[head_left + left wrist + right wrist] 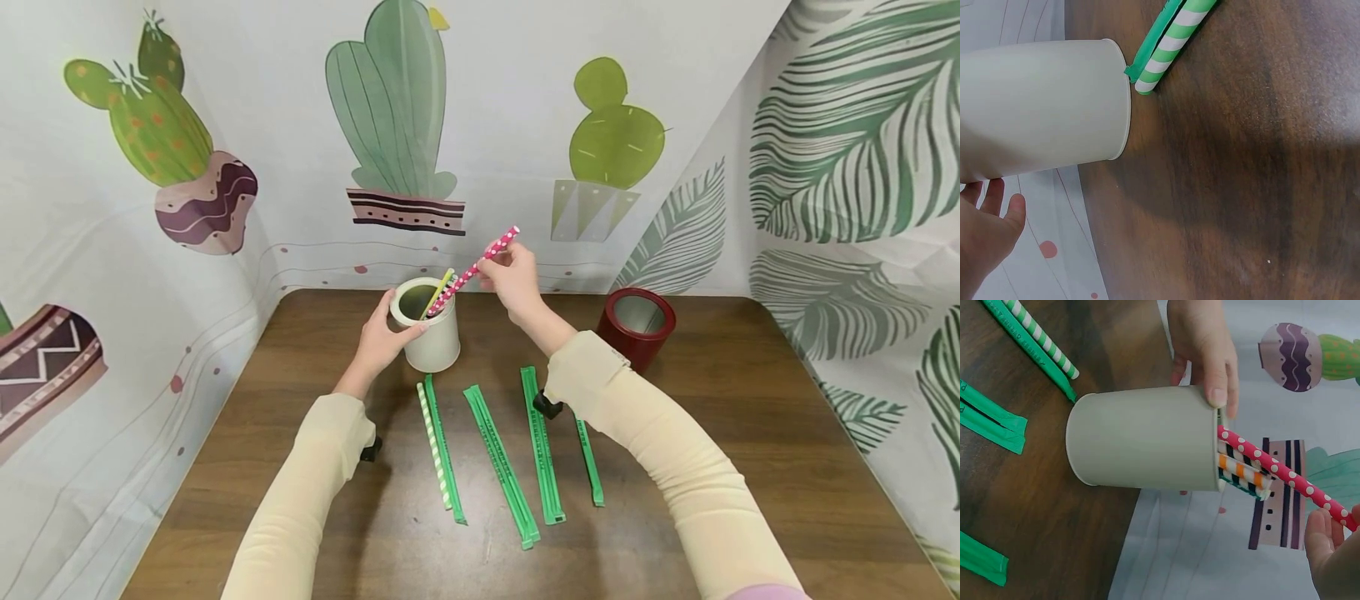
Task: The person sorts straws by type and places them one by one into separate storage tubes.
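Observation:
My left hand (381,340) holds a cream-coloured can (433,350) by its upper side. In the right wrist view its thumb lies at the can's rim. The can stands upright at the back of the table. Between thumb and fingers, my right hand (516,279) pinches the upper part of a pink straw with white dots (468,276). That straw slants, with its lower end in the can's mouth. Other straws poke out of the can, among them a yellow one (438,292), an orange-striped one (1242,469) and a black-striped one (1234,452).
On the wooden table (300,517) a green-and-white striped straw (433,446) lies beside a green-wrapped straw (446,458). More green-wrapped straws (502,467) lie to the right. A dark red can (637,337) stands back right, partly behind my right sleeve. A printed cloth hangs behind.

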Tool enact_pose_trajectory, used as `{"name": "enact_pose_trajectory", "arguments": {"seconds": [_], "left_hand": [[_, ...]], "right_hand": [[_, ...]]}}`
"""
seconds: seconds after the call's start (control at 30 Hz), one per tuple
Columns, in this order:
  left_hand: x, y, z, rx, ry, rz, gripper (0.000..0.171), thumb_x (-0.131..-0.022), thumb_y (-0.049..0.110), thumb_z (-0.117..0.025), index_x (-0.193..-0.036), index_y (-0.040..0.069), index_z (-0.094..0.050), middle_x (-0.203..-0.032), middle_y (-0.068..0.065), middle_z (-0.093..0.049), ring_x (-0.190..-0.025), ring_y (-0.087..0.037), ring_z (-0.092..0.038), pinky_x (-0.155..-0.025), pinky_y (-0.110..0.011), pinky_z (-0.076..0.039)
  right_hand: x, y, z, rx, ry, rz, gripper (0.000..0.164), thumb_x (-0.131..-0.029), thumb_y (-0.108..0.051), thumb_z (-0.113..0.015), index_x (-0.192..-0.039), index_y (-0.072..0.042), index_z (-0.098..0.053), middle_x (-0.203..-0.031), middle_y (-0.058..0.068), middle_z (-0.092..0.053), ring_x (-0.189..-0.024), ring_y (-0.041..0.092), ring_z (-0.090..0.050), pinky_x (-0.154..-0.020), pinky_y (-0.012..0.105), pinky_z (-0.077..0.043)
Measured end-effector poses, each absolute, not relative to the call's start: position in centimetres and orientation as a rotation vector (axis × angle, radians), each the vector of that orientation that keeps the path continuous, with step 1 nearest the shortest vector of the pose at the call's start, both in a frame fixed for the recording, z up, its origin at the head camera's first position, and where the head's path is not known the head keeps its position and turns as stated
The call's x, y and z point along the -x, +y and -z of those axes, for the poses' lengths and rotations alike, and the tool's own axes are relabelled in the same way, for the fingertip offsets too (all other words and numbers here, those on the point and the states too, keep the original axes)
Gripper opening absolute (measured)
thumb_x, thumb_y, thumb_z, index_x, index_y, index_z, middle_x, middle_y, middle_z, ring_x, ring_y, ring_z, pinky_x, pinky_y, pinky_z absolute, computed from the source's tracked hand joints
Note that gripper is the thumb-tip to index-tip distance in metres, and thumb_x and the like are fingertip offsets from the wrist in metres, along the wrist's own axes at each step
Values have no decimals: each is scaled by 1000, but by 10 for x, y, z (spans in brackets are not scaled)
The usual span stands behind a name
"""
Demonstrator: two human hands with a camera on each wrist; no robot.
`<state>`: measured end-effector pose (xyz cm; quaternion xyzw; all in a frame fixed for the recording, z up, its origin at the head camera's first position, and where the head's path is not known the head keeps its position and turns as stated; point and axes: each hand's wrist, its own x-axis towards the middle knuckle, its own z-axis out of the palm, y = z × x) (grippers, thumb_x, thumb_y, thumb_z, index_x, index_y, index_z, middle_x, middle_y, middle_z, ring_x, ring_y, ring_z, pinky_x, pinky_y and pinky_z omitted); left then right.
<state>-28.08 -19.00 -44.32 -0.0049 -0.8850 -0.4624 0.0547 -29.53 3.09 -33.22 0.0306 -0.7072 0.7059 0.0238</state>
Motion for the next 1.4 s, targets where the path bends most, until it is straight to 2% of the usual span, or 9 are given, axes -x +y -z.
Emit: {"name": "enact_pose_trajectory", "arguments": {"seconds": [0.2, 0.43, 0.63, 0.73, 0.9, 0.97, 1.13, 1.3, 1.4], "left_hand": [[281, -189, 442, 6, -2686, 1390, 89, -71, 42, -69, -141, 16, -20, -139, -12, -35, -122, -25, -38, -100, -45, -30], [281, -189, 444, 14, -2668, 1408, 88, -71, 41, -70, -140, 13, -22, -136, -13, -37, -119, -26, -40, -100, -45, -30], [281, -189, 444, 14, -2676, 1418, 89, -72, 42, -69, -140, 15, -21, -137, -12, -36, -119, -25, -39, -100, -45, -30], [280, -189, 443, 7, -2681, 1419, 89, -72, 43, -69, -141, 16, -20, -137, -12, -36, -120, -25, -38, -100, -45, -30], [280, -189, 443, 1, -2678, 1426, 89, -72, 43, -69, -141, 15, -20, -138, -12, -36, -120, -25, -39, -99, -45, -31], [280, -189, 443, 2, -2676, 1432, 89, -72, 42, -69, -141, 15, -20, -137, -12, -36, -120, -25, -39, -99, -45, -31], [280, -189, 444, 5, -2669, 1430, 88, -72, 41, -69, -140, 14, -21, -134, -13, -40, -117, -26, -41, -98, -45, -32], [281, -188, 443, 13, -2663, 1413, 87, -72, 40, -70, -140, 14, -23, -133, -14, -40, -116, -26, -42, -98, -45, -32], [281, -188, 443, 18, -2660, 1410, 87, -72, 40, -70, -140, 13, -23, -133, -14, -40, -115, -26, -42, -98, -45, -32]], "right_hand": [[298, 23, 342, -70, -2249, -2120, 17, -83, -3, -56, -98, 4, -55, -78, 5, -55, -66, 11, -57, -72, 38, -52], [300, 12, 354, -84, -2352, -2111, 19, -85, -9, -56, -100, 2, -58, -87, 14, -62, -69, 14, -60, -68, 34, -53], [298, 7, 363, -43, -2414, -2145, 23, -86, -13, -56, -102, 2, -59, -90, 16, -63, -84, 29, -63, -65, 29, -53], [296, 5, 367, -40, -2446, -2160, 24, -86, -15, -55, -104, 1, -59, -93, 19, -64, -88, 32, -62, -64, 28, -52], [294, 5, 373, -54, -2478, -2177, 28, -87, -19, -55, -107, 0, -58, -95, 21, -64, -89, 33, -62, -66, 30, -53], [294, 6, 376, -53, -2461, -2205, 28, -87, -20, -55, -108, -1, -57, -95, 21, -64, -89, 34, -62, -70, 35, -52], [293, 8, 382, -30, -2426, -2291, 26, -85, -17, -58, -106, -3, -55, -93, 17, -64, -91, 36, -60, -73, 39, -52], [289, 10, 389, -23, -2477, -2310, 27, -83, -14, -59, -107, -3, -52, -83, 5, -59, -89, 36, -60, -60, 28, -52], [285, 10, 394, -21, -2491, -2342, 27, -83, -13, -59, -107, -2, -52, -79, 3, -57, -83, 35, -61, -53, 25, -51]]}}
